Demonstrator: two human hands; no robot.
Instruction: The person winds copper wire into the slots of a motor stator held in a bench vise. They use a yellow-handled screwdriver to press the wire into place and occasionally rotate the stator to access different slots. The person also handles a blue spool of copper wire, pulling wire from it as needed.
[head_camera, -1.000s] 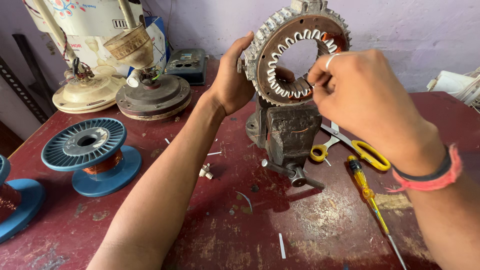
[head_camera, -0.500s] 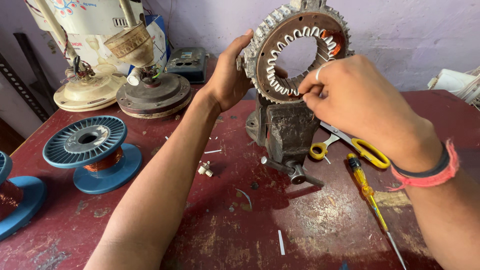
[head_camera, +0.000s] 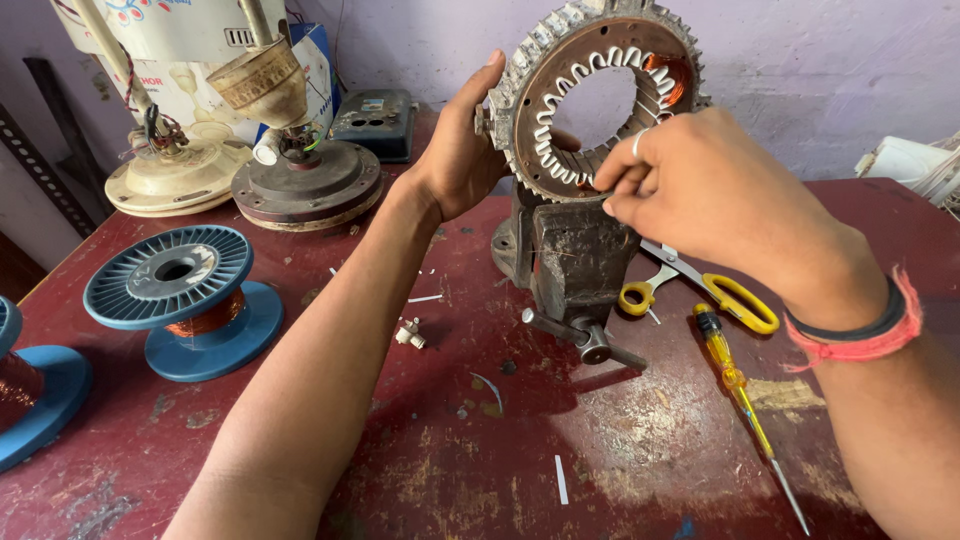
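Left hand (head_camera: 465, 150) grips the toothed stator ring (head_camera: 600, 95) clamped upright in a bench vise (head_camera: 575, 265); right hand (head_camera: 700, 190) pinches at its inner slots.

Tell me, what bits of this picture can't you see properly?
All in the head view:
- Ring's bottom slots: hidden behind the right hand.
- Right fingertips: tucked inside the ring, so what they pinch can't be told.
- Ring's top: cut off by the top edge.
- Scissors: blades hidden behind the right hand and vise.
- Far-left blue spool: cut off by the left edge.
- Left hand's fingers: mostly behind the ring.
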